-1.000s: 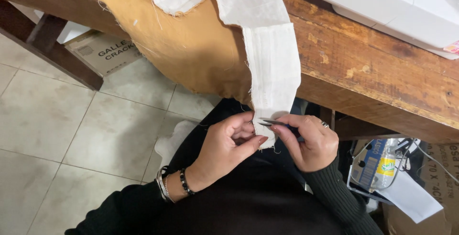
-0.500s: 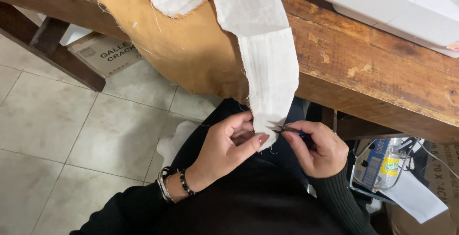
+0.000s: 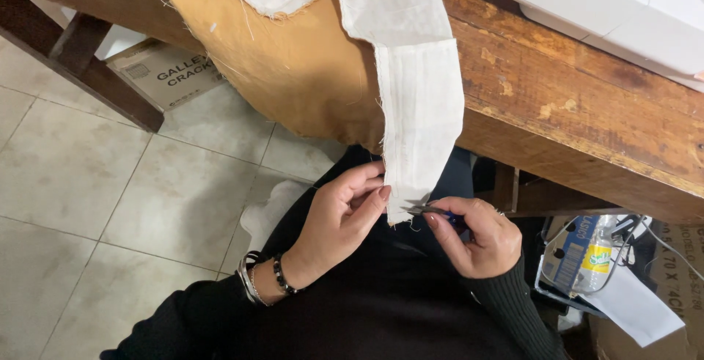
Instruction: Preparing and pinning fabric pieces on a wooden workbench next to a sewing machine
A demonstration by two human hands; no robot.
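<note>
The white cloth strip (image 3: 418, 111) hangs off the edge of the wooden table (image 3: 572, 111) and down over the person's lap, lying across a tan cloth (image 3: 293, 74) that drapes off the same edge. The left hand (image 3: 341, 217) pinches the strip's lower left edge between thumb and fingers, its grip closed narrow on the cloth. The right hand (image 3: 477, 235) holds a small metal tool (image 3: 418, 210), thin and pointed, with a bit of blue at the handle; its tip touches the strip's bottom hem. That grip is closed tight around the tool.

Compared with a second ago, the right hand has drawn away to the right and slightly lower, so more of the tool shows between the fingers and the cloth. Half a second ago the two hands sat almost touching at the hem; now there is a clear gap between them, with only the tool's point at the cloth. The left hand has kept its pinch on the same edge. I judge the work at the hem to be stitch picking or trimming, with the tool just pulled along or out of a seam, though the threads are too fine to see.

A white machine (image 3: 609, 8) sits on the table at upper right, well apart from the hands.
</note>
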